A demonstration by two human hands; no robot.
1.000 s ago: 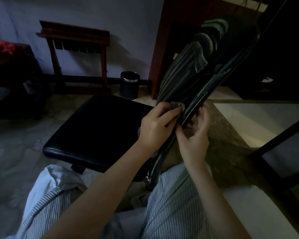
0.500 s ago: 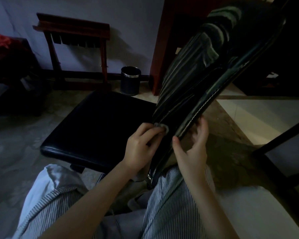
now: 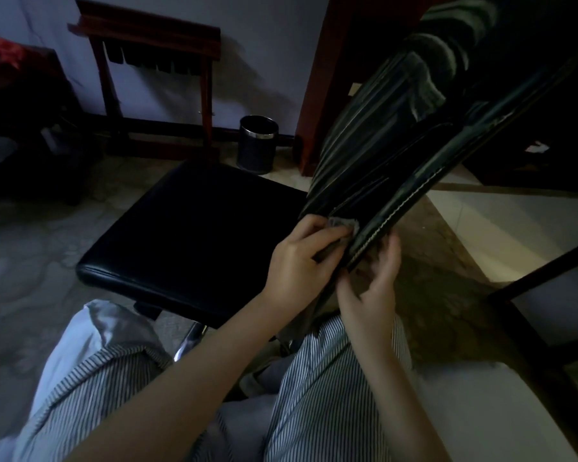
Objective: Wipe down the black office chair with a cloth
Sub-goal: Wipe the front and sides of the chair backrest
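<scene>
Left hand (image 3: 297, 258) gripped the grey cloth (image 3: 342, 225), pressing it onto the lower chair backrest (image 3: 397, 155). Right hand (image 3: 367, 288), just beside it, pinched the backrest's stitched edge with thumb in front and fingers behind. Chrome-rimmed black bin (image 3: 257, 145) stood well beyond the hands, inside too dark to tell the contents.

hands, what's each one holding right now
Left hand: holds the grey cloth against the chair backrest.
Right hand: grips the chair backrest at its lower edge.

Glossy smooth black leather chair (image 3: 187, 235), fuzzy grey cloth (image 3: 342, 224), chrome-rimmed bin (image 3: 257, 145), dark wooden rack (image 3: 147, 31).
</scene>
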